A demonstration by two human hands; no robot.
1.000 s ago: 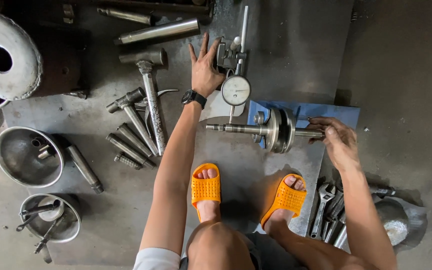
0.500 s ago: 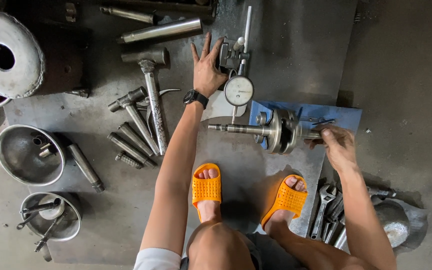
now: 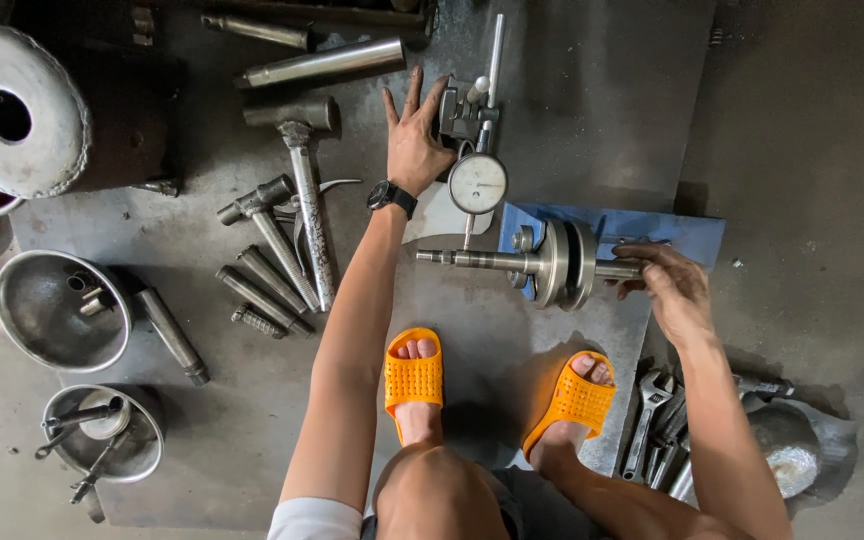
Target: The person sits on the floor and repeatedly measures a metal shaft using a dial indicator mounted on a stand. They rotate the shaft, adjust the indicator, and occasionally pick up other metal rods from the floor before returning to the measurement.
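A steel crankshaft [image 3: 552,264] lies across a blue stand [image 3: 652,232] on the metal floor plate, its thin end pointing left. My right hand [image 3: 670,290] grips the crankshaft's right shaft end. A dial gauge [image 3: 478,183] on a stand base [image 3: 464,110] hangs over the shaft, its plunger pointing down at it. My left hand [image 3: 414,140] rests with fingers spread against the gauge's stand base, a black watch on the wrist. My feet in orange slippers [image 3: 413,378] are planted just below the crankshaft.
Two hammers [image 3: 304,200] and several steel punches [image 3: 262,290] lie left of my arm. Metal bowls [image 3: 57,310] sit at far left, one holding small tools. Wrenches [image 3: 652,430] pile at the lower right. A steel tube [image 3: 327,63] and a large round metal part [image 3: 7,110] lie at the top.
My right hand has shifted slightly on the shaft end, as if turning it. The left hand stays on the gauge base.
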